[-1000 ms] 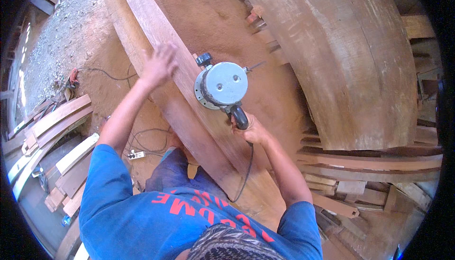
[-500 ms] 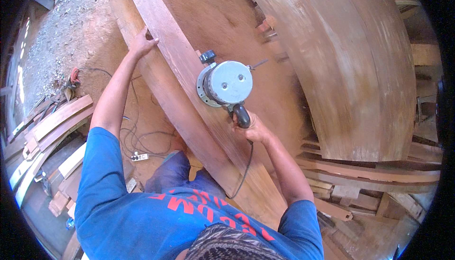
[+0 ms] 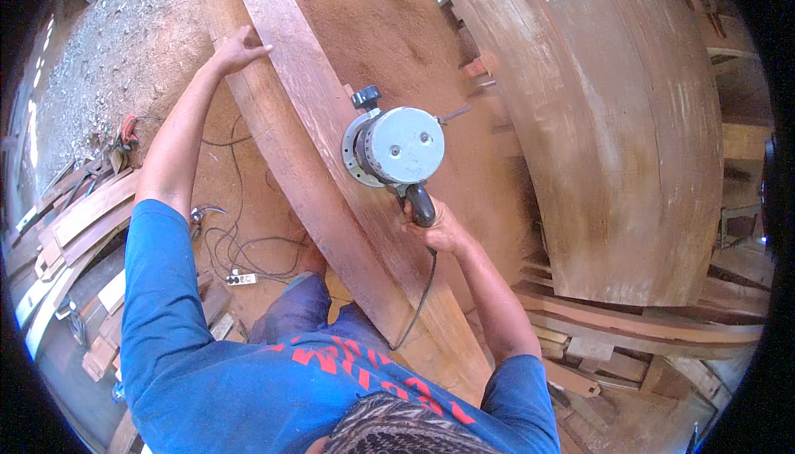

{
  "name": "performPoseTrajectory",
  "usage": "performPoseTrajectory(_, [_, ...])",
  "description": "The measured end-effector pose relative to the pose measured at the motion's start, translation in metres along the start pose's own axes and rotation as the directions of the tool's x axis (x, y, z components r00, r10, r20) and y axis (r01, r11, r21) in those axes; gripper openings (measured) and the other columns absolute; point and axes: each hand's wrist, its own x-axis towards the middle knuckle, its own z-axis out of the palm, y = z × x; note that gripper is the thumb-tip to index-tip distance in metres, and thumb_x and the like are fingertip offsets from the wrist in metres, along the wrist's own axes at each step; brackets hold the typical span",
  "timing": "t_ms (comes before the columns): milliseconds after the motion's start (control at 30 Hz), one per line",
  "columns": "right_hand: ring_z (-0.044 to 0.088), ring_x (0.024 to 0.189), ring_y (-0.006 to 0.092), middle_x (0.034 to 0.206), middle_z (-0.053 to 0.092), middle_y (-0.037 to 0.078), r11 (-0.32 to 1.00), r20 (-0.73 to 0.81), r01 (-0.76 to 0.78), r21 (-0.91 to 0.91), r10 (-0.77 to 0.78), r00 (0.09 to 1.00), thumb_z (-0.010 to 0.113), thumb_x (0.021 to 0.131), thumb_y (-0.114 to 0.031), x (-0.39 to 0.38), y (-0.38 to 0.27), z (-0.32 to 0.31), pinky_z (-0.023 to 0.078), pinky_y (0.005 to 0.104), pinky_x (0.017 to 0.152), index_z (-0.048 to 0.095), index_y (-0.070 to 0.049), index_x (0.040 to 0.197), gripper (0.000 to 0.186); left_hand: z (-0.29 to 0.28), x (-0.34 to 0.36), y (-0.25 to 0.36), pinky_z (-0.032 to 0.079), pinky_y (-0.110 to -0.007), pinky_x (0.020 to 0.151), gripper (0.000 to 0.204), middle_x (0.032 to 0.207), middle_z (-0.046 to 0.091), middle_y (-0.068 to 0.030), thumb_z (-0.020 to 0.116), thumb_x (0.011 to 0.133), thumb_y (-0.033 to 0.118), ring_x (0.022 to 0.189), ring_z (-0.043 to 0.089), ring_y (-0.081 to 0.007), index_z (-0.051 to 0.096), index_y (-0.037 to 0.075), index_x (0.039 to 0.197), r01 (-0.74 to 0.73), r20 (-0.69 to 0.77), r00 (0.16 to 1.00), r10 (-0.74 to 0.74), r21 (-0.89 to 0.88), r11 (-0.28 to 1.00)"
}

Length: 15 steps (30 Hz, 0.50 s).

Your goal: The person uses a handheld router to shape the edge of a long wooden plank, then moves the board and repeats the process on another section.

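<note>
My right hand (image 3: pixel 439 226) is wrapped around the black handle of a router (image 3: pixel 407 144), a power tool with a round light-grey top, a black knob and a cord trailing down. The router sits at the right edge of a long reddish-brown plank (image 3: pixel 302 65); its bit is hidden from here. Under that plank lies a wider brown board (image 3: pixel 281 143), showing along its left side. Farther up, my left hand (image 3: pixel 237 51) rests on the wider board, thumb and fingers apart, the thumb tip at the plank's left edge.
Sawdust (image 3: pixel 356 15) covers the ground beyond the boards. A large curved wood panel (image 3: pixel 604 139) stands at the right, above stacked timber (image 3: pixel 638 326). At left lie cables (image 3: pixel 236 239), a white power strip (image 3: pixel 241 279) and wood offcuts (image 3: pixel 87 214).
My left hand has shifted a little farther away along the boards, its fingers still apart. The right hand keeps its hold on the router, which stays nearly in place. The view has shifted slightly.
</note>
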Motion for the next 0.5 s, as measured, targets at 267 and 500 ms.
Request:
performPoseTrajectory(267, [0.058,0.086,0.0124,0.090,0.060,-0.002,0.998,0.022,-0.014,0.055,0.013,1.000,0.077,0.078,-0.001,0.046,-0.014,-0.008,0.051,0.0310,0.081,0.058,-0.010,0.093,0.026,0.034,-0.001,0.017,0.020,-0.049,0.127,0.100,0.153,0.048,-0.0256,0.079,0.086,0.040,0.149,0.035,-0.0422,0.027,-0.002,0.159,0.051,-0.017,0.998,-0.052,-0.083,0.995])
performPoseTrajectory(500, [0.056,0.083,0.0125,0.087,0.059,-0.002,1.000,-0.007,-0.014,0.014,0.014,1.000,0.075,0.079,0.000,0.077,-0.031,-0.011,0.050,0.0312,0.079,0.057,-0.010,0.095,0.026,0.014,-0.079,0.106,0.012,-0.072,0.119,0.076,0.165,0.035,-0.0103,0.071,0.090,0.034,0.156,0.024,-0.0337,0.040,0.017,0.157,-0.446,0.005,0.886,0.464,0.288,0.847])
